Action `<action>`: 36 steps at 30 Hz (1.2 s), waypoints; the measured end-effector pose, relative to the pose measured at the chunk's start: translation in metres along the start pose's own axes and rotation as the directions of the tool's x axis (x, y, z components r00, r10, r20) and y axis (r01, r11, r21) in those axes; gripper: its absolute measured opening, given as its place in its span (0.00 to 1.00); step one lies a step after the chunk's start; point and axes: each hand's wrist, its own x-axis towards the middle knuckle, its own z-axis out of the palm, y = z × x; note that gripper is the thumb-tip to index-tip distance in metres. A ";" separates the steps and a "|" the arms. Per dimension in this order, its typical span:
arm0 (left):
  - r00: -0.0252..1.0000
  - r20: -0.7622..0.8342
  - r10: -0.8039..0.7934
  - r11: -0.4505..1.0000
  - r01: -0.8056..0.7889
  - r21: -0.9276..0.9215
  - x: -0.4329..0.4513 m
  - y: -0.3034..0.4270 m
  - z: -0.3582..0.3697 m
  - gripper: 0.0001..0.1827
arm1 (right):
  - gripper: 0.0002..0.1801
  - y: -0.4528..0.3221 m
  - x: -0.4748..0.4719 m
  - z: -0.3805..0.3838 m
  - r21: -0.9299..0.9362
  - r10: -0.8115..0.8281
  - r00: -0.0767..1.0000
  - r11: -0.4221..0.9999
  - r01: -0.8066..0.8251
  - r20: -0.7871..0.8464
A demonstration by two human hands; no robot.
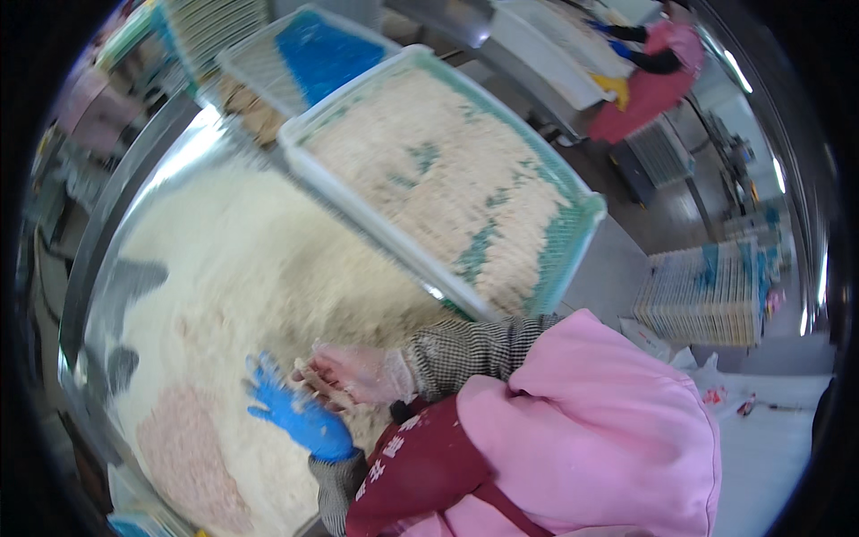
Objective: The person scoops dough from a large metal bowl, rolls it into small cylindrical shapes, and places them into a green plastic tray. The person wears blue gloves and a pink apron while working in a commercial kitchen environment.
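My right hand point(359, 376), in a clear plastic glove, has its fingers curled around a pale floured strip point(329, 384), partly blurred. Beside it, my left hand point(295, 413) wears a blue glove dusted with powder, its fingers apart and nothing visible in them. Both hands are over a broad bed of cream-coloured flour or breading point(221, 268) in a metal-rimmed work tray point(100, 221). A flat mass of pink minced or chopped meat point(188, 450) lies on the breading, left of my left hand. My right sleeve is close to a white basket point(376, 221) holding rows of pale coated strips point(429, 161).
A second basket point(255, 64) with a blue sheet point(329, 54) stands behind the first. Stacked trays point(701, 292) stand at the right. A co-worker point(651, 74) in pink works at a white tub point(537, 50); another person point(100, 107) is at the far left.
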 end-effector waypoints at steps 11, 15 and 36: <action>0.981 0.156 -0.115 0.929 0.162 -0.334 -0.046 -0.018 0.009 0.30 | 0.37 -0.245 -0.306 -0.147 -0.932 -0.886 0.322 0.361 0.029 -0.333; 0.978 0.186 -0.093 0.941 0.147 -0.305 -0.047 -0.015 0.011 0.30 | 0.39 -0.244 -0.343 -0.194 -0.841 -0.727 0.425 0.439 -0.317 -0.539; 0.983 -0.113 -0.142 0.959 0.109 -0.260 -0.066 -0.031 0.002 0.09 | 0.28 -0.164 -0.227 -0.129 -0.997 -0.867 0.497 0.068 0.044 -0.037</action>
